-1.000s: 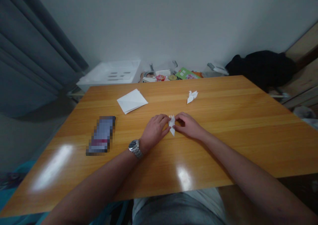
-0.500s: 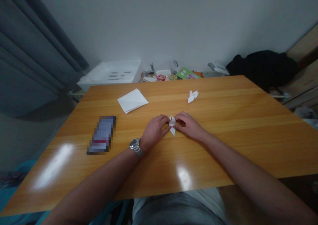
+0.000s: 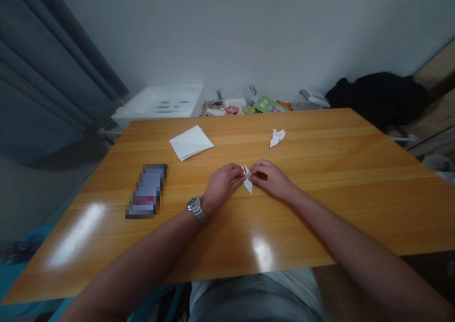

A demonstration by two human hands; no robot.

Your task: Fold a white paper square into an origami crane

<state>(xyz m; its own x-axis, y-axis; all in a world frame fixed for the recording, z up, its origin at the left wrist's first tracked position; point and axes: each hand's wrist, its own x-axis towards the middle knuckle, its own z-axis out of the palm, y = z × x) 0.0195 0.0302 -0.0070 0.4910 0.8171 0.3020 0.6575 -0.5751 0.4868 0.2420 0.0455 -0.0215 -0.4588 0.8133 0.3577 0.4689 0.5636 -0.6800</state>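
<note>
A small piece of folded white paper (image 3: 248,184) is held between my two hands, just above or on the wooden table (image 3: 320,170). My left hand (image 3: 222,184) pinches its left side; a silver watch (image 3: 196,209) is on that wrist. From the right, my right hand (image 3: 270,177) pinches the opposite side with thumb and fingers. Two narrow points stick up at the paper's far end and one wider point faces me. Fingertips cover part of its middle. Beyond my right hand sits a folded white paper bird (image 3: 277,138).
A stack of white paper sheets (image 3: 192,143) lies at the back left. Nearer on the left is a phone (image 3: 147,191), its screen blurred out. Behind the table are a white foam tray (image 3: 159,102), a green booklet (image 3: 268,104) and a black cloth heap (image 3: 378,97).
My fingers have shifted slightly on the folded paper, and its near point has turned a little to the right. Both hands still pinch it. The whole view has moved slightly.
</note>
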